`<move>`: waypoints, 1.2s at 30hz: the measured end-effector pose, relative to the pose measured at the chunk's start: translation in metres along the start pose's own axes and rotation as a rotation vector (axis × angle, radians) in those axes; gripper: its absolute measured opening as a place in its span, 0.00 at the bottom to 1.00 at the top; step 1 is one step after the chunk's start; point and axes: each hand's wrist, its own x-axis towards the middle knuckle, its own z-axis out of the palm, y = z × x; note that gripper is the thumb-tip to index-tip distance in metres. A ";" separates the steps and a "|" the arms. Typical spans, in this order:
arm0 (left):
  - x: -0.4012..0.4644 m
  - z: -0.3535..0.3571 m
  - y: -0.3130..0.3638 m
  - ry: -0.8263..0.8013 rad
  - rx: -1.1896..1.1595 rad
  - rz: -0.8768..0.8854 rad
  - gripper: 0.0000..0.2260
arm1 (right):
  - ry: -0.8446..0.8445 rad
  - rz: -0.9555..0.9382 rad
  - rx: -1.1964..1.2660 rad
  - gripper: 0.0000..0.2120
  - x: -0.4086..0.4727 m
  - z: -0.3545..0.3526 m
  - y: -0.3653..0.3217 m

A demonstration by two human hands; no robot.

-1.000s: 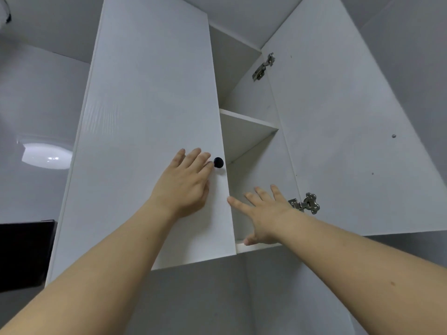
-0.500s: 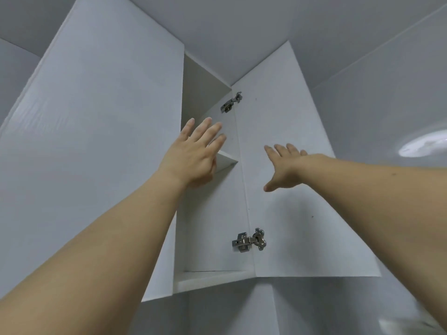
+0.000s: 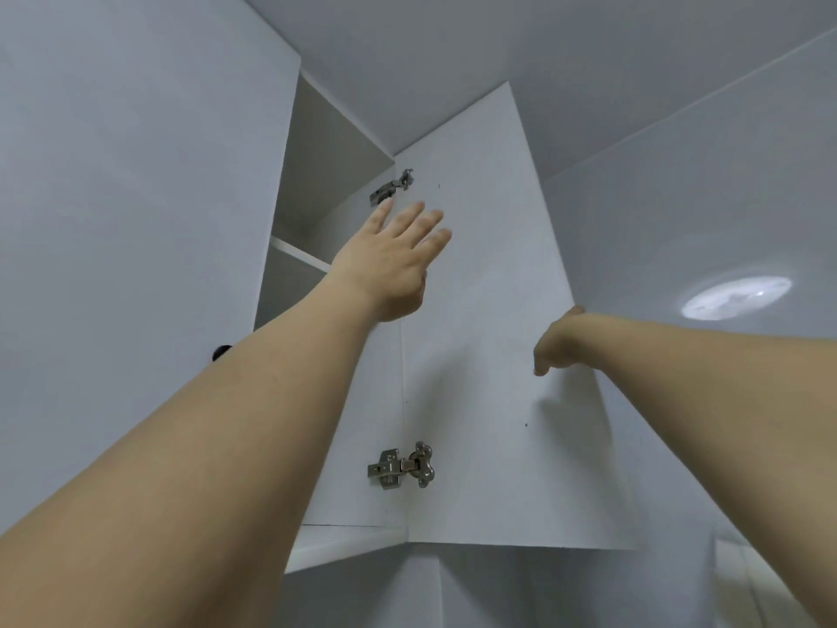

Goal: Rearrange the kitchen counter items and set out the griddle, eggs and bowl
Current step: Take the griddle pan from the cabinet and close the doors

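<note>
I look up at a white wall cabinet. Its right door (image 3: 489,355) stands swung open, with two metal hinges showing on its inner side. My left hand (image 3: 394,260) reaches up with straight fingers in front of the opening, near the upper hinge (image 3: 392,188). My right hand (image 3: 559,342) grips the free edge of the open door, its fingers hidden behind the panel and the thumb on the inner face. The griddle, eggs and bowl are out of sight.
The left cabinet door (image 3: 136,265) is closed, with a black knob (image 3: 221,352) partly hidden by my left forearm. A shelf (image 3: 301,255) divides the cabinet inside. A round ceiling light (image 3: 738,296) glows at the right. The lower hinge (image 3: 401,466) sits near the cabinet floor.
My view has tilted further up and to the right. My left hand left the closed door and rose toward the upper hinge. My right hand moved rightward to the open door's edge and took hold of it.
</note>
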 end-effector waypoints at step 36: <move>0.102 0.004 0.101 -0.007 -0.040 0.418 0.22 | -0.264 -0.083 0.370 0.27 -0.013 -0.003 0.045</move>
